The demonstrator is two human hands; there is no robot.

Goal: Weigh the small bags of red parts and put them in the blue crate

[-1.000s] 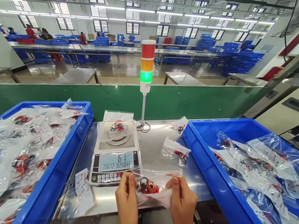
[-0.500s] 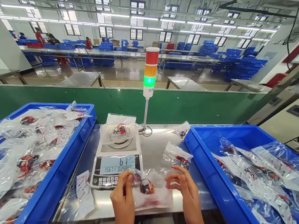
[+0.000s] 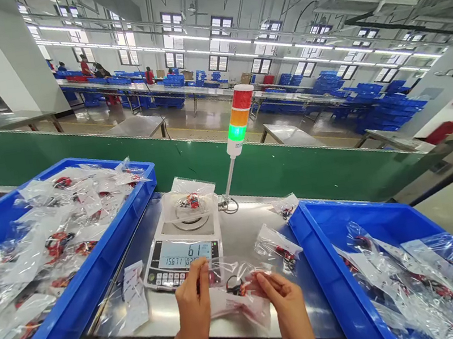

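A clear plastic bag (image 3: pixel 240 306) with dark and red wires inside hangs between my hands above the table's front edge. My left hand (image 3: pixel 195 303) pinches its upper left side, just in front of the scale's keys. My right hand (image 3: pixel 289 303) has its fingertips closed on the bag's right side. Behind my left hand stands a digital scale (image 3: pixel 188 250) whose display reads 61. On its pan lies another bag of wires (image 3: pixel 191 201). To the right, a bagged wire bundle (image 3: pixel 279 248) rests on the metal table.
A blue crate (image 3: pixel 96 270) full of bagged wires stands at left, another blue crate (image 3: pixel 329 273) with several bags at right. A signal tower (image 3: pixel 239 116) glows green behind the scale. A bag with a printed label (image 3: pixel 135 295) lies left of the scale.
My right hand has gone from loosely spread beside the bag to pinching its right side. My left hand keeps its grip. The whole view has shifted slightly.
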